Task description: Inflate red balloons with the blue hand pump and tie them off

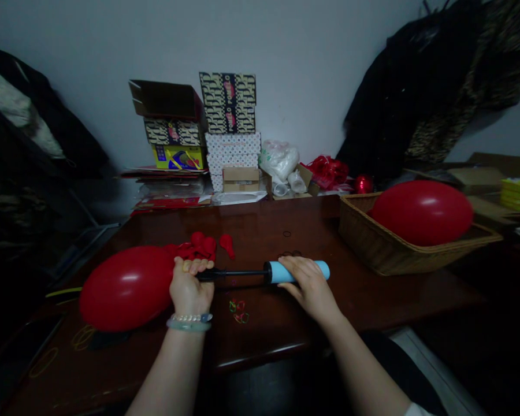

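Observation:
My left hand point(192, 286) is closed around the black end of a balloon pump point(322, 269), where the neck of an inflated red balloon point(125, 288) meets it. The neck itself is hidden in my fingers. My right hand point(308, 287) wraps the pump's light blue barrel, and a stretch of black rod shows between the two hands. Behind my left hand lies a pile of limp red balloons point(198, 245), with a single limp balloon point(227, 245) beside it. Small coloured rubber bands point(239, 311) lie on the table below the rod.
On the right of the brown table point(260, 231), a wicker basket point(383, 254) holds another inflated red balloon point(424, 212). Stacked boxes point(233, 147) and plastic bags point(279, 160) line the wall. Yellow bands point(43, 363) lie at the left; dark coats hang on both sides.

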A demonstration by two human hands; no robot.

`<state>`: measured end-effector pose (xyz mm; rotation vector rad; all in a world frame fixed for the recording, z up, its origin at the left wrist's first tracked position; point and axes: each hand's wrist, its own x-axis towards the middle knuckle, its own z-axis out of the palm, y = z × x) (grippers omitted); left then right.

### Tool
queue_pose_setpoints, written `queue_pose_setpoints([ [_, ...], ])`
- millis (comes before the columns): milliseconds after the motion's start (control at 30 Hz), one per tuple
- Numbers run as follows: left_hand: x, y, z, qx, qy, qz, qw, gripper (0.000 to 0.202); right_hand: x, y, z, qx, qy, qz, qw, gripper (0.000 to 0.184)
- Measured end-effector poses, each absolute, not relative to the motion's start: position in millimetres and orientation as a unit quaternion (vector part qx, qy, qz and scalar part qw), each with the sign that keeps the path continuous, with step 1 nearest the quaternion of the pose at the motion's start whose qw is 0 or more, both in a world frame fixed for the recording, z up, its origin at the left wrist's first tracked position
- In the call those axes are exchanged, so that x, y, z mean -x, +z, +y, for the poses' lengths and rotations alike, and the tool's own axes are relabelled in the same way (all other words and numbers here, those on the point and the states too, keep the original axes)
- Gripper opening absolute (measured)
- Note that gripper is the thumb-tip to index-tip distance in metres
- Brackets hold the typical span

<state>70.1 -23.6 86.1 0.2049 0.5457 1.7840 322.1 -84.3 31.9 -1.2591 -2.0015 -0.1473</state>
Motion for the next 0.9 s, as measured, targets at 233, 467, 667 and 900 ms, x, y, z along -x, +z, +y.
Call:
queue_pose_setpoints([
  [233, -74.3, 82.1, -27.1, -0.096, 0.769, 0.223, 0.591, 0.044, -330.9, 28.9, -83.0, 0.489, -0.071, -0.782, 0.380, 0.053],
  [467, -93.9, 75.6, -37.3, -0.120, 0.759, 0.216, 0.602, 0.045, -326.5, 30.6, -85.9, 0.485, -0.072, -0.783, 0.383, 0.052],
  [667, -116.5, 64.8, -44.4, -0.130, 0.743, 0.236, 0.613, 0.045, -298.8, 19.5, -90.2, 0.478, -0.044, -0.780, 0.400, 0.053],
  [900, -129.3, 57.8, -49.0, -0.130, 0.739, 0.254, 0.611, 0.047, -294.0, 17.2, -90.3, 0.489, -0.034, -0.781, 0.388, 0.054],
])
